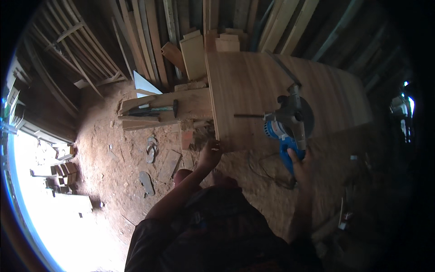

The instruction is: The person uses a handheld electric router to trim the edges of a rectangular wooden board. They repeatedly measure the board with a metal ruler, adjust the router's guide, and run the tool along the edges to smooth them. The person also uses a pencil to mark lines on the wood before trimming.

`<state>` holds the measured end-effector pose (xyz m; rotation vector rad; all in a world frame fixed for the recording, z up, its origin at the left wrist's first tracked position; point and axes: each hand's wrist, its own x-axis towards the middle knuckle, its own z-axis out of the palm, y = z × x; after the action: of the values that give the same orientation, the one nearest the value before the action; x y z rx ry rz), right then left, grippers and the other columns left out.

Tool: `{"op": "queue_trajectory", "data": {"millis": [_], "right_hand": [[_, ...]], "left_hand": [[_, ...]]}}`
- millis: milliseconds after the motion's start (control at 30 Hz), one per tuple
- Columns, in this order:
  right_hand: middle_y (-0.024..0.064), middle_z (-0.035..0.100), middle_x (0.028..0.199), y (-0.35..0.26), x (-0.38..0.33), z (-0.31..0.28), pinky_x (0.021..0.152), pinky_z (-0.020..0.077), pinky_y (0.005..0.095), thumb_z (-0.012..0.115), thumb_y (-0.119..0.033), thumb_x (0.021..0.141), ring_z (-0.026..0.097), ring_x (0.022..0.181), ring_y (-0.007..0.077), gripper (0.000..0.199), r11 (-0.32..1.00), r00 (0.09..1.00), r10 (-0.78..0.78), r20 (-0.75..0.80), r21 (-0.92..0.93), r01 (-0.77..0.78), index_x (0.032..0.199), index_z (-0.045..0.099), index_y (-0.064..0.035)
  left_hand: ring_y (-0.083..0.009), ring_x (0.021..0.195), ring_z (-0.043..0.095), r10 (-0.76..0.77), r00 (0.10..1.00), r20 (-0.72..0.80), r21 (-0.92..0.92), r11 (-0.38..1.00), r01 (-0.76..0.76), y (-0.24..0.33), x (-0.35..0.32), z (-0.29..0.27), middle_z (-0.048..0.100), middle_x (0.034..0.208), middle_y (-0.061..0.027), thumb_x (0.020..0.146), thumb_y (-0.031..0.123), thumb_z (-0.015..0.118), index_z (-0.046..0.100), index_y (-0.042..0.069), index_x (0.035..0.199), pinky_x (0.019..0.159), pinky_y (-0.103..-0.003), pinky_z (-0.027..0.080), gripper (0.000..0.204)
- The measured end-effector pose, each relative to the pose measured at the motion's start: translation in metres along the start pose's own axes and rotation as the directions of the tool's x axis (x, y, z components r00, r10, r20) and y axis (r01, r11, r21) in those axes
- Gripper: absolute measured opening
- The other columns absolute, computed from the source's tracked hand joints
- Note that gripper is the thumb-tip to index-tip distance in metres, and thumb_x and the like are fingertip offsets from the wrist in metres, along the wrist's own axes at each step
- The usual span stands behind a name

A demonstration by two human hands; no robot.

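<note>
The right hand [300,164] was seen closed in a full grip around the blue handle of a circular saw [290,122]; the fingers were wrapped tight, nothing else was held. The left hand [210,153] was laid on the near corner of a wide wooden panel [263,86], fingers curled over its edge, apparently pressing it steady rather than lifting it.

The saw was set on the panel's near part, right of centre, its blade guard resting on the wood. A thin dark line [248,116] was noted running left from the saw across the board; whether it was a cut kerf or a drawn mark could not be told. If a kerf, part of the cut was judged done. The panel itself appeared whole, with no offcut separated.

The panel was carried on a low rough bench [190,102] of planks over a dirt floor [113,181]. A hammer [158,109] was noted lying on the bench to the left, apart from both hands. Stacked boards [149,41] were leaned against the wall behind. A pair of sandals [151,149] was left on the floor, and the saw's cord [272,172] trailed on the ground below the panel.
</note>
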<state>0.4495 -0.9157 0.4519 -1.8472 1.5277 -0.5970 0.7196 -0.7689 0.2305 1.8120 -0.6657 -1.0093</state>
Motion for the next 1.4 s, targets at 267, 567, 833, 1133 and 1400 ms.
{"op": "queue_trajectory", "data": {"millis": [267, 567, 833, 1133, 1400], "right_hand": [[0.0087, 0.067, 0.095, -0.064, -0.051, 0.071, 0.074, 0.0513, 0.0312, 0.081, -0.045, 0.091, 0.063, 0.083, 0.0153, 0.054, 0.942, 0.939, 0.296, -0.177, 0.215, -0.256, 0.116, 0.063, -0.0001], [0.0089, 0.068, 0.100, -0.087, -0.066, 0.138, 0.073, 0.0538, 0.0303, 0.080, -0.037, 0.096, 0.065, 0.087, 0.0133, 0.051, 0.727, 0.898, 0.329, -0.293, 0.685, -0.043, 0.120, 0.054, -0.0004], [0.0064, 0.067, 0.106, -0.075, -0.072, 0.173, 0.078, 0.0540, 0.0301, 0.069, -0.031, 0.105, 0.065, 0.094, 0.0138, 0.039, 0.605, 0.885, 0.306, -0.352, 0.789, 0.105, 0.124, 0.057, -0.0004], [0.0061, 0.065, 0.106, -0.025, -0.066, 0.208, 0.083, 0.0541, 0.0361, 0.051, -0.048, 0.111, 0.064, 0.094, 0.0183, 0.045, 0.070, 0.811, 0.574, 0.116, 0.979, -0.190, 0.127, 0.061, -0.0068], [0.0122, 0.070, 0.117, -0.035, -0.043, 0.219, 0.098, 0.0551, 0.0444, 0.046, -0.060, 0.108, 0.069, 0.105, 0.0287, 0.060, -0.503, 0.885, 0.292, 0.363, 0.845, -0.181, 0.131, 0.060, -0.0057]], "left_hand": [[-0.0199, 0.101, 0.072, -0.171, 0.940, 0.294, -0.437, 0.851, 0.291, -0.036, 0.004, -0.100, 0.070, 0.122, -0.0052, 0.099, 0.017, 0.072, 0.061, 0.009, 0.137, 0.080, -0.035, 0.056, 0.040], [-0.0142, 0.093, 0.069, 0.176, 0.962, 0.207, -0.325, 0.940, -0.102, 0.070, 0.070, -0.186, 0.070, 0.111, -0.0040, 0.101, 0.012, 0.064, 0.064, 0.008, 0.131, 0.079, -0.030, 0.055, 0.030], [-0.0140, 0.094, 0.070, 0.481, 0.778, 0.405, -0.249, 0.876, -0.413, 0.208, 0.090, -0.094, 0.071, 0.111, -0.0049, 0.103, 0.017, 0.069, 0.065, 0.005, 0.128, 0.079, -0.029, 0.055, 0.028], [-0.0149, 0.101, 0.070, 0.709, 0.468, 0.528, -0.161, 0.624, -0.765, 0.313, 0.126, 0.011, 0.072, 0.113, -0.0064, 0.103, 0.021, 0.071, 0.068, 0.004, 0.124, 0.086, -0.030, 0.055, 0.027], [-0.0330, 0.107, 0.073, 0.448, 0.460, 0.767, 0.300, 0.384, -0.873, 0.343, 0.119, 0.102, 0.076, 0.112, -0.0152, 0.104, 0.063, 0.049, 0.070, 0.009, 0.128, 0.092, -0.045, 0.056, 0.062]]}}
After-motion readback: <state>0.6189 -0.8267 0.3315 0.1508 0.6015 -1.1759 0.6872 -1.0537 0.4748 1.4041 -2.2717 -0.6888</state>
